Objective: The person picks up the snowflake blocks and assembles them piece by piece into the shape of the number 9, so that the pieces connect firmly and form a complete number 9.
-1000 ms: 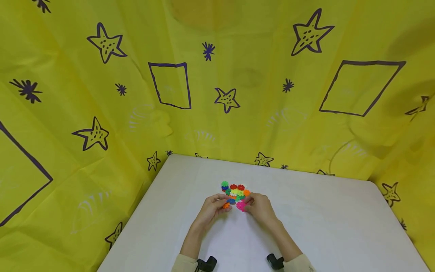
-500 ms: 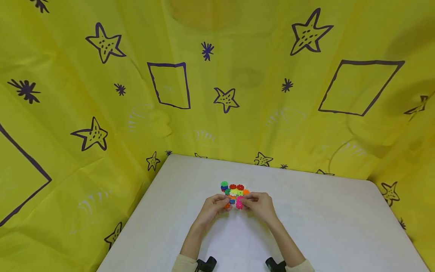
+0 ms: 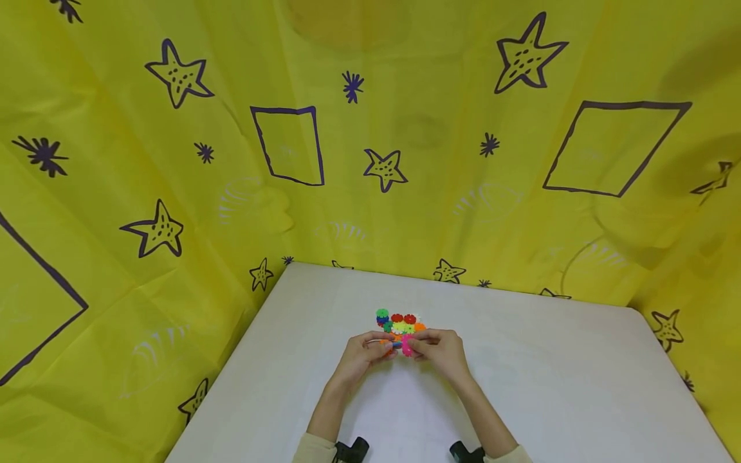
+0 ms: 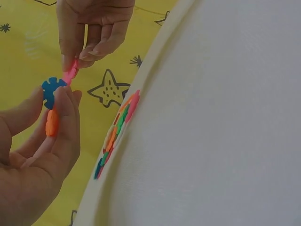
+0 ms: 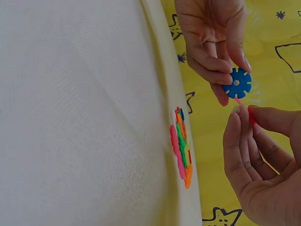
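Note:
In the left wrist view, my left hand (image 4: pixel 44 155) pinches a blue notched plastic disc (image 4: pixel 50 94) between thumb and fingers. An orange disc (image 4: pixel 52 123), seen edge-on, sits right below the blue one. From the other side my right hand (image 5: pixel 268 155) pinches a pink disc (image 3: pixel 407 345), whose edge meets the rim of the blue disc. The right wrist view shows the blue disc's face with its centre hole and slots. Whether the pink edge is seated in a slot cannot be told, and fingertips hide much of the pink disc.
Beyond the hands, several loose notched discs lie close together on the white table, among them a green disc (image 3: pixel 382 313) and a red disc (image 3: pixel 410 319). A yellow patterned cloth (image 3: pixel 336 212) hangs behind and beside the white table (image 3: pixel 550 373).
My right hand has moved slightly left, bringing the pink disc against the blue one. The blue disc has turned and now looks edge-on in the head view. The loose discs lie as before.

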A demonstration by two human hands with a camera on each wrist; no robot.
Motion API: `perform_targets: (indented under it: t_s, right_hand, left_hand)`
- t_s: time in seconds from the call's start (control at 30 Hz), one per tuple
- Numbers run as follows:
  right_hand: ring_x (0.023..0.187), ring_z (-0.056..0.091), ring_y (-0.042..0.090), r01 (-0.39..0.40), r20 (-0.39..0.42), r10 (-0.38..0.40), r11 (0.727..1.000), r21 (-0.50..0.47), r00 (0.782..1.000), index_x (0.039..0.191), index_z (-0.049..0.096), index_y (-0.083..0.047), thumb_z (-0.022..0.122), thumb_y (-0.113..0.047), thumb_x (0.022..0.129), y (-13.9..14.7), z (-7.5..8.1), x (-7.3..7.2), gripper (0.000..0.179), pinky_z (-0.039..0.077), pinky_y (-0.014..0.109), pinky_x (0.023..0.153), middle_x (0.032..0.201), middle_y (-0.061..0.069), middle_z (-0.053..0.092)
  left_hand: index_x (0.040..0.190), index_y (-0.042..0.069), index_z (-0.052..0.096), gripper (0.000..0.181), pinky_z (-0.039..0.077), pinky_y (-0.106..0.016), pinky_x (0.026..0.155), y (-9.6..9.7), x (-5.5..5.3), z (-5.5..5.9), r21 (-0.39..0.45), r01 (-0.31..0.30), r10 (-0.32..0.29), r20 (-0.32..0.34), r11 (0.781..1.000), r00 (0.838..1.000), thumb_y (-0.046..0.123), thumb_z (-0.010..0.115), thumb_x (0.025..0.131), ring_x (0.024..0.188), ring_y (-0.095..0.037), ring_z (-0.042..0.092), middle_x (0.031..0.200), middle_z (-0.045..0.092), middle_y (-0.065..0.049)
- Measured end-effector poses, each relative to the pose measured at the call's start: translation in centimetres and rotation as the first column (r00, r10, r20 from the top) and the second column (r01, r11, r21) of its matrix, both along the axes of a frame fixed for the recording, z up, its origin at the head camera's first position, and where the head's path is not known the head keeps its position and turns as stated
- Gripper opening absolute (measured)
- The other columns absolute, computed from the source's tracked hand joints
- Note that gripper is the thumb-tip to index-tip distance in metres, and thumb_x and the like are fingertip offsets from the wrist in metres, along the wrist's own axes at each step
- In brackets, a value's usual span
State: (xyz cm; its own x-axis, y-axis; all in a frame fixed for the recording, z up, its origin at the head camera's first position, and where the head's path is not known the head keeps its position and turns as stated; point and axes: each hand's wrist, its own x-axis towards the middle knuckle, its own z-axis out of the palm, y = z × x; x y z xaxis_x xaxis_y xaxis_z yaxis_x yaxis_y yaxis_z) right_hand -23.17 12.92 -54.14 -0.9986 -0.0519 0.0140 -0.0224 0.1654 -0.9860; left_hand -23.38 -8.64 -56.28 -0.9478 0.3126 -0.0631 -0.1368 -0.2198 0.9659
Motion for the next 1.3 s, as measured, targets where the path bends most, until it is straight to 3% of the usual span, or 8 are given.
perform_targets:
  t_s: [0.2,0.47,0.67,0.93,1.07,1.3]
  right_hand:
    - [0.072,0.075,0.035,-0.003,0.006,0.003,1.0,0.014,1.0,0.095,0.079,0.004,0.081,-0.006,0.089,0.07,0.05,0.12,0.011,0.063,0.037,0.066,0.086,0.022,0.076]
    - [0.074,0.075,0.042,-0.006,0.005,0.006,1.0,-0.001,1.0,0.094,0.079,0.004,0.081,-0.005,0.088,0.06,0.6,0.45,0.01,0.063,0.046,0.068,0.085,0.025,0.075]
    - [0.073,0.075,0.039,-0.017,-0.011,0.017,1.0,0.025,1.0,0.093,0.08,0.002,0.082,-0.005,0.089,-0.18,0.69,0.58,0.009,0.063,0.042,0.067,0.083,0.023,0.075]
    - [0.067,0.074,0.032,-0.008,-0.032,0.01,0.996,0.083,0.999,0.09,0.081,0.001,0.082,-0.004,0.088,-0.27,0.19,0.63,0.005,0.062,0.036,0.064,0.075,0.012,0.075]
    - [0.066,0.073,0.032,-0.02,-0.032,0.023,0.995,0.095,0.999,0.09,0.081,0.002,0.082,-0.004,0.089,-0.24,0.05,0.65,0.006,0.061,0.032,0.062,0.075,0.012,0.075]
    - [0.069,0.074,0.036,-0.06,-0.03,0.062,0.996,0.063,0.998,0.092,0.081,0.003,0.082,-0.005,0.088,-0.24,-0.13,0.47,0.009,0.062,0.037,0.064,0.077,0.013,0.076]
  left_hand:
    - [0.123,-0.014,0.065,0.03,0.057,-0.042,0.097,0.18,-0.12,-0.14,-0.007,-0.02,0.02,-0.008,1.0,1.0,0.004,0.069,0.1,0.094,-0.019,0.076,0.112,0.074,-0.024]
    - [0.123,-0.014,0.066,0.03,0.057,-0.042,0.096,0.27,-0.1,-0.29,-0.024,-0.035,0.035,-0.013,0.999,0.999,0.005,0.069,0.1,0.092,-0.018,0.076,0.109,0.076,-0.021]
    - [0.12,-0.013,0.067,0.027,0.058,-0.041,0.095,0.4,-0.03,-0.34,-0.027,-0.032,0.031,-0.025,0.999,0.999,0.004,0.07,0.099,0.094,-0.022,0.076,0.106,0.076,-0.02]
    - [0.116,-0.018,0.067,0.025,0.059,-0.04,0.091,0.46,0.02,-0.58,-0.043,-0.018,0.015,-0.065,0.999,0.998,-0.002,0.069,0.098,0.089,-0.018,0.076,0.105,0.074,-0.029]
    - [0.115,-0.016,0.069,0.023,0.059,-0.042,0.091,0.46,0.14,-0.49,-0.058,-0.005,0.002,-0.05,0.998,0.999,-0.002,0.07,0.097,0.088,-0.018,0.076,0.103,0.075,-0.026]
    - [0.12,-0.012,0.069,0.025,0.06,-0.039,0.091,0.08,0.03,-0.46,-0.086,0.009,-0.013,-0.048,0.996,0.999,0.002,0.069,0.099,0.092,-0.019,0.075,0.107,0.076,-0.022]
